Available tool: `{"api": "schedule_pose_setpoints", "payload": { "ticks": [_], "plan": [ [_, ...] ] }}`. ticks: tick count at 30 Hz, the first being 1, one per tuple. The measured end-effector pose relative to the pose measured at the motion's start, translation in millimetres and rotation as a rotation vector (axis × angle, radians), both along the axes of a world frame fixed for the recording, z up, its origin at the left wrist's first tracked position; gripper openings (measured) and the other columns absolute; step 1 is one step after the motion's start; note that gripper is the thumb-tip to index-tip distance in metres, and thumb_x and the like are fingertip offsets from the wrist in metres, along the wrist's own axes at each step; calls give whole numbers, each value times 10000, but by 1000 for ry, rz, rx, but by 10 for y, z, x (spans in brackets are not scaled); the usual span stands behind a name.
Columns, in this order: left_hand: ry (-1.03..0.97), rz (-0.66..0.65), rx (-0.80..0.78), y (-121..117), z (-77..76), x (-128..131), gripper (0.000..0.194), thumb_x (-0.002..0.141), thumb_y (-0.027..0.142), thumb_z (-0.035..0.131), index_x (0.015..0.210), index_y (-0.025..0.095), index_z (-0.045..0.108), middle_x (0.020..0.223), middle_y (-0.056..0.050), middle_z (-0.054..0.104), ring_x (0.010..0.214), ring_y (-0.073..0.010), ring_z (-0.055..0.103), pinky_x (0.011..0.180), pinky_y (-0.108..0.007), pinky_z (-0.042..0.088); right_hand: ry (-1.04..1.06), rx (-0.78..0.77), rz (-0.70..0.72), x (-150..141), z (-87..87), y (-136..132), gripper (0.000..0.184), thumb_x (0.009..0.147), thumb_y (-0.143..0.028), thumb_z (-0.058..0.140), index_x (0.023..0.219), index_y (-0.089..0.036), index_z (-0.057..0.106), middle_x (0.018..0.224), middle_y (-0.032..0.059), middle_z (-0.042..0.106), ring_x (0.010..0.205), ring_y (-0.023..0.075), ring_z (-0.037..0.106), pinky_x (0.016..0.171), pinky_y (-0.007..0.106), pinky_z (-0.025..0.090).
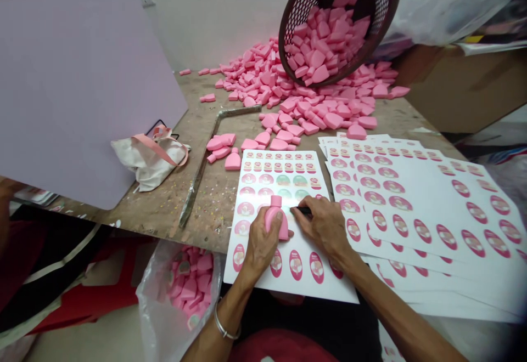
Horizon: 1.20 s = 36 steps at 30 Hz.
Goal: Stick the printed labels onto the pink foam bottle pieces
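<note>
My left hand (260, 244) is closed around a small pink bottle (275, 215), its neck pointing away from me. It is held just over a white sheet of stickers (335, 292), which bears pink and green ovals and small red labels. My right hand (325, 226) pinches a slim black tool (304, 210), its tip down near the green stickers on the sheet, just right of the bottle. Fingers hide most of the tool, so I cannot tell its exact kind.
Pink bottles (263, 77) lie heaped at the back, spilling from a tipped brown basket (283, 38). More sticker sheets (432, 186) overlap at right. A metal strip (201, 167) and cloth bag (148, 164) lie left. Below hangs a plastic bag (152, 296) of bottles. Another person sits at far left.
</note>
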<state>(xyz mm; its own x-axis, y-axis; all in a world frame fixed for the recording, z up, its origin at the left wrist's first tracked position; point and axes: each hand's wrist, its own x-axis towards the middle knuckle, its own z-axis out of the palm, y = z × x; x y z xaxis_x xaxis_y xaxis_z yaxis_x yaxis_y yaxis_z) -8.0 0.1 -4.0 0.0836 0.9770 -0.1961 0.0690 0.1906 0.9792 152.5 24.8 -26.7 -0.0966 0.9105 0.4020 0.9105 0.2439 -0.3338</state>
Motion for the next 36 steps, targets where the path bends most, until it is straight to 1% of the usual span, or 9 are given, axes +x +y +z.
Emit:
{"api": "schedule_pose_setpoints", "payload": {
  "ticks": [5,8,10,13,15,20,23,32,36],
  "plan": [
    [-24,16,-1,-2,-20,9,380,886,503,481,1082,183,536,802,-27,627,625,-179,693,571,-263,546,-18,174,68,-24,-2,-21,145,841,-318,600,782,-185,595,691,16,646,698,183,535,712,344,331],
    [-80,65,-21,-1,-19,11,396,872,510,502,1072,170,536,804,-29,624,608,-173,684,570,-275,561,80,212,115,-16,54,-72,141,818,-318,627,770,-190,595,697,10,656,686,176,545,729,356,361],
    [-124,112,-45,-13,-6,7,426,862,523,511,1075,155,539,784,-30,626,583,-170,675,560,-281,564,272,149,66,10,140,-109,169,801,-345,645,755,-193,590,695,8,646,667,164,554,699,336,401],
    [-257,166,-115,-57,31,4,521,851,585,486,1094,131,565,771,-57,658,596,-180,678,564,-279,560,607,-40,-59,43,329,-160,230,788,-414,651,748,-195,594,700,8,635,622,143,563,579,277,431],
    [-386,192,-178,-90,69,12,594,843,634,451,1097,116,591,800,-88,684,646,-196,688,575,-279,561,715,-147,-56,33,452,-197,247,775,-442,658,777,-197,629,722,10,650,625,140,579,552,260,444],
    [-562,159,-211,-134,201,42,612,882,645,346,1117,148,614,881,-93,704,708,-199,693,567,-287,576,735,-229,79,-83,584,-283,264,774,-412,661,966,-240,718,900,34,715,757,170,643,636,276,509],
    [-585,125,-221,-141,256,37,620,891,645,318,1131,154,610,884,-85,704,680,-188,691,546,-281,579,719,-216,119,-133,581,-301,206,778,-388,654,905,-250,737,903,39,723,803,191,650,641,287,520],
    [-654,91,-198,-152,271,44,573,920,601,304,1098,149,607,906,-80,690,677,-164,681,558,-272,583,692,-168,169,-184,571,-316,189,791,-376,643,888,-241,732,835,29,720,720,171,629,604,291,493],
    [-582,110,-212,-150,294,41,592,904,621,313,1098,140,599,891,-84,679,669,-167,673,550,-278,580,638,-138,176,-200,567,-320,209,819,-394,610,900,-237,720,818,35,713,684,169,606,617,309,484]
  ]
}}
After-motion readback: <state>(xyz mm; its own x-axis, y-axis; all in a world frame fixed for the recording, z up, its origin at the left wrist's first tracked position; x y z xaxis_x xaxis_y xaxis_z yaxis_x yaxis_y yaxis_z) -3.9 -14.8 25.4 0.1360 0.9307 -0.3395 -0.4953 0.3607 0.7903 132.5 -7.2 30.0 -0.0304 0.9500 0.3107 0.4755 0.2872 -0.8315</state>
